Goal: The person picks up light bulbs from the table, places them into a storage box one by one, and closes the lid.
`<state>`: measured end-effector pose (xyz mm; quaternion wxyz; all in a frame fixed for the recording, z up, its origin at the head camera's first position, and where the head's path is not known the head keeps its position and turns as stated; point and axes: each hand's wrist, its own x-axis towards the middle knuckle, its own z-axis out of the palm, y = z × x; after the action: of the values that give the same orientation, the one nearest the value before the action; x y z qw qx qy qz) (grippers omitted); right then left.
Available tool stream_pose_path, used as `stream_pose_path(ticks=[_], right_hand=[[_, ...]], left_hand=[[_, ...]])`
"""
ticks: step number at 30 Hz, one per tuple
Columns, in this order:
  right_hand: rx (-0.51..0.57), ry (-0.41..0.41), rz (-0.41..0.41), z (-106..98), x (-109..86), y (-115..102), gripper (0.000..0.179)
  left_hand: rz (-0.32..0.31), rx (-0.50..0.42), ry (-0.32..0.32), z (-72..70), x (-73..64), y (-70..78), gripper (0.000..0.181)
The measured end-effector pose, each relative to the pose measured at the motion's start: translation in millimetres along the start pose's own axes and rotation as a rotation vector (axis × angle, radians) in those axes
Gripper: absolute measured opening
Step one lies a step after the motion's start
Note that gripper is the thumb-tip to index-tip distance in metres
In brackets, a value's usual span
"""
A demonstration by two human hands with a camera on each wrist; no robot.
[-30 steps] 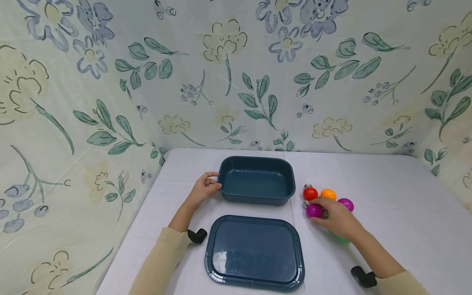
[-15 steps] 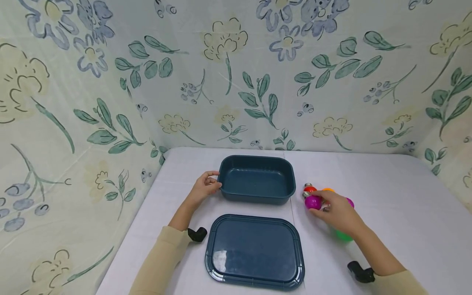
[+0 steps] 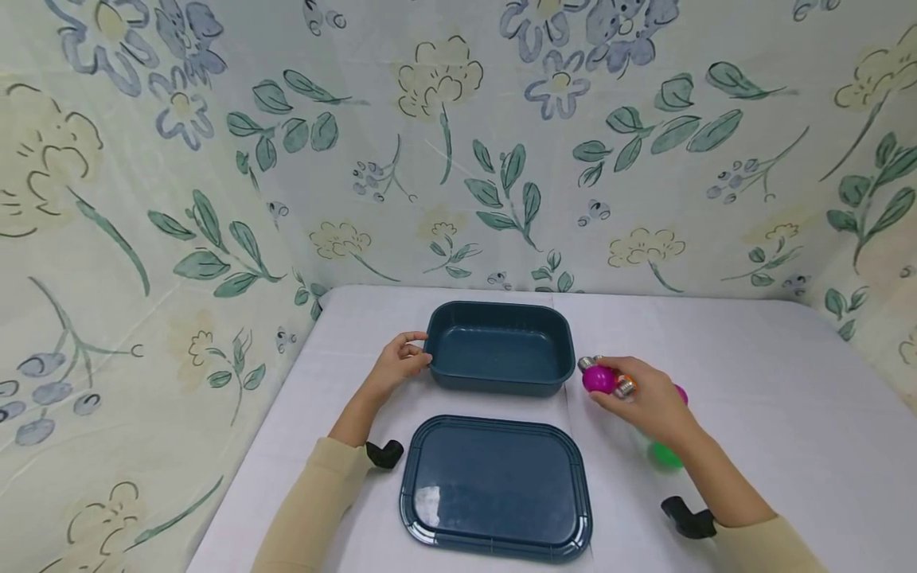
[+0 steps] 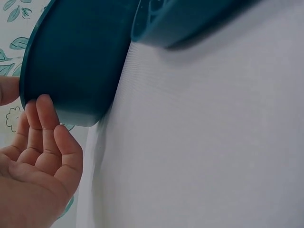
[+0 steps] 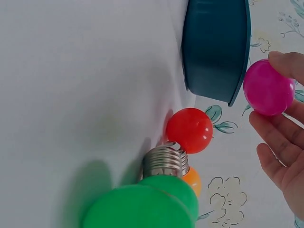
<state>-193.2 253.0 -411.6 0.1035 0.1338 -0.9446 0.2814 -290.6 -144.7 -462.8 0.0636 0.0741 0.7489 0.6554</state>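
My right hand (image 3: 645,399) pinches a magenta light bulb (image 3: 598,380) between thumb and fingers, just right of the dark teal container (image 3: 501,383). In the right wrist view that bulb (image 5: 269,88) overlaps the background beside the container's end wall (image 5: 216,52). My left hand (image 3: 396,362) holds the container's left end, thumb at the rim and fingertips on the outer wall (image 4: 76,57). Close to my right hand lie a red bulb (image 5: 189,130), an orange bulb (image 5: 192,181) and a green bulb (image 3: 666,455). Another magenta bulb (image 3: 681,394) peeks out behind the right hand.
A dark blue lid (image 3: 494,485) lies flat in front of the container. White cloth covers the table (image 3: 788,414), and flower-printed fabric (image 3: 458,159) hangs behind and at both sides. Black wrist mounts (image 3: 688,517) stick out from the sleeves.
My right hand has lifted the magenta bulb and moved it up and left toward the container, now covering the red bulb in the head view. More of the green bulb shows. The left hand stays put.
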Motion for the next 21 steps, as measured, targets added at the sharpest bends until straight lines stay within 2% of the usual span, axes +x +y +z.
stream_pose_path(ticks=[10, 17, 21], right_hand=[[0.049, -0.003, 0.016, 6, 9.7, -12, 0.061], [0.109, 0.002, 0.005, 17, 18.7, -19, 0.055], [0.117, 0.010, -0.020, 23, 24.4, -23, 0.054]], left_hand=[[-0.003, 0.032, 0.015, -0.7, -2.4, 3.6, 0.048], [-0.023, 0.005, -0.021, -3.5, -2.0, 5.1, 0.052], [-0.023, 0.005, -0.042, -2.2, -7.0, 15.8, 0.051]])
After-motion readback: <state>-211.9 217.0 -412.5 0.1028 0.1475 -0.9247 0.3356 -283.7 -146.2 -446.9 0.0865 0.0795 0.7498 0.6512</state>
